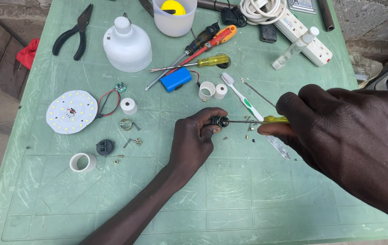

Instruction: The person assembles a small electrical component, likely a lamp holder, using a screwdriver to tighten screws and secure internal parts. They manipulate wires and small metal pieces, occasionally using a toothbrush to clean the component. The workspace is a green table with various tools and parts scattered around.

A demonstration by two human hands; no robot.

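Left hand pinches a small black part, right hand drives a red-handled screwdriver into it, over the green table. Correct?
Not quite: the screwdriver in the right hand has a yellow handle, not red, as the head view shows. The rest holds: the left hand pinches the small black part over the green table.

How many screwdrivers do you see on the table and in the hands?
4: a yellow-handled screwdriver in the right hand; on the table, a black one, an orange one, another yellow one. Others may be hidden.
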